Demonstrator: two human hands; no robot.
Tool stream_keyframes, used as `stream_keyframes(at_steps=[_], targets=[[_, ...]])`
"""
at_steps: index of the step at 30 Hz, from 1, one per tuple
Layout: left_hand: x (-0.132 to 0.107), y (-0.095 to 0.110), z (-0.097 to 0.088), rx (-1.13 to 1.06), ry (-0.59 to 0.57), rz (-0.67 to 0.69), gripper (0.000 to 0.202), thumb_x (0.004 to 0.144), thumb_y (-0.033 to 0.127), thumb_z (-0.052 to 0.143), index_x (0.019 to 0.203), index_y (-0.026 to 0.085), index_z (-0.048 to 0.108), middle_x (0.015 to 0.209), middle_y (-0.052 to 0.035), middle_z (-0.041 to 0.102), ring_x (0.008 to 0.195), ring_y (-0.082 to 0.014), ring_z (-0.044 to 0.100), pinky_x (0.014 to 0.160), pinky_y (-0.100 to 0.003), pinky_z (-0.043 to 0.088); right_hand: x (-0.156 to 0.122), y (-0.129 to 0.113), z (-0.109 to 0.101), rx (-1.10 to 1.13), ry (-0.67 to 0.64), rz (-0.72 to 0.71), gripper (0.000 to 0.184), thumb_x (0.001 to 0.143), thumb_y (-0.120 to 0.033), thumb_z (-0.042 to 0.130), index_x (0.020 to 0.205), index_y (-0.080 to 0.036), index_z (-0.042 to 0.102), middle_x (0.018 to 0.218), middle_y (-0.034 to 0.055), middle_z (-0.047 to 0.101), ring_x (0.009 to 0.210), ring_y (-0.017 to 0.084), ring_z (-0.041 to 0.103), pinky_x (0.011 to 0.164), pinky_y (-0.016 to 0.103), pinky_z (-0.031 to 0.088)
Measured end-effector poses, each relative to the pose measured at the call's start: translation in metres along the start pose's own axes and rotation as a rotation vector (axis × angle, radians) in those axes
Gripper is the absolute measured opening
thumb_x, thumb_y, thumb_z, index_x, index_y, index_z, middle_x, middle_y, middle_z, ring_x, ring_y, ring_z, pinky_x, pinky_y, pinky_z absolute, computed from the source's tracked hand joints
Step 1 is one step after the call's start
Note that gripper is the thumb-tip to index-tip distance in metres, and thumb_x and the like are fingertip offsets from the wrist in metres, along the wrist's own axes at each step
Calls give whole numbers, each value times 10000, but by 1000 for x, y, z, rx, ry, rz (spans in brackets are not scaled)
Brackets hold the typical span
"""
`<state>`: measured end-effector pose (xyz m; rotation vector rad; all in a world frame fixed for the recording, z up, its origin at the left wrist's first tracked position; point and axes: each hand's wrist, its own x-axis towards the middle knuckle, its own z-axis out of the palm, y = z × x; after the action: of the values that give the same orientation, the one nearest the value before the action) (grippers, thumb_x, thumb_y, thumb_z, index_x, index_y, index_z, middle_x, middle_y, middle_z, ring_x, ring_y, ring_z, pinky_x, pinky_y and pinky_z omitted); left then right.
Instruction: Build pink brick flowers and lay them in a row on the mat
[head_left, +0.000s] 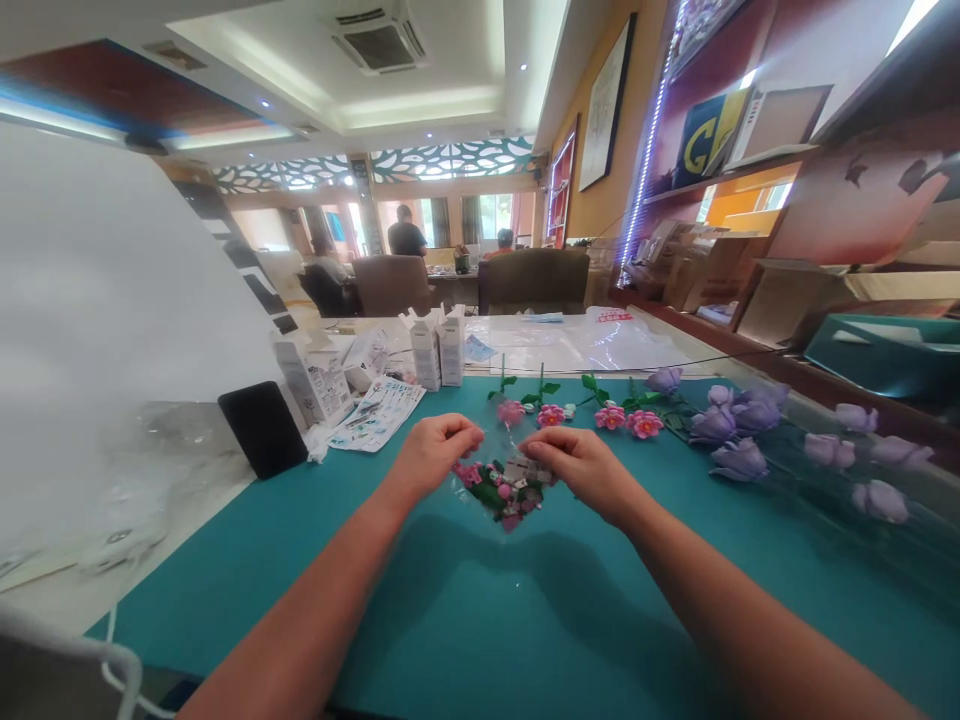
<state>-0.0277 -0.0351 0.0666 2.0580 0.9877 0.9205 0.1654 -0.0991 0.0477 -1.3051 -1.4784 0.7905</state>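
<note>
Between my two hands hangs a clear plastic bag (pixel 504 492) filled with small pink, green and white pieces, held above the teal mat (pixel 465 620). My left hand (pixel 431 450) pinches one upper corner, thumb against fingers. On the other side, my right hand (pixel 581 462) grips the opposite upper edge the same way. The bag's top looks pulled apart between them, though I cannot tell whether it is torn. Just beyond the hands lie pink flowers on green stems, among them one pink flower (pixel 551 415) and another (pixel 643 425).
Purple flowers (pixel 739 460) lie to the right, some under clear wrap. At the back left stand white boxes (pixel 426 350), a printed sheet (pixel 379 412) and a black tablet-like object (pixel 262 428). A white cable (pixel 124 670) runs at lower left. People sit far behind.
</note>
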Motion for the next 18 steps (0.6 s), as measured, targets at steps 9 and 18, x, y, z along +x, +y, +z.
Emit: stream_keyframes(at_steps=[9,18], targets=[[-7,18,1,-164,-89,-8,235,723,372,635,854,190,706,800,-55,680,732,-205,600,608,-273,451,-7,-11,-5,-333,-102,-115,260,841,-375,478,722,-216,646,637,-2,590,599,142,497,543,256,353],[-49,40,4,-149,3,251,128,775,297,610,761,292,737,695,-39,680,636,-205,589,593,-317,475,-41,-41,-16,-347,-249,-328,235,872,-341,455,961,-389,667,836,33,684,709,196,607,585,292,436]])
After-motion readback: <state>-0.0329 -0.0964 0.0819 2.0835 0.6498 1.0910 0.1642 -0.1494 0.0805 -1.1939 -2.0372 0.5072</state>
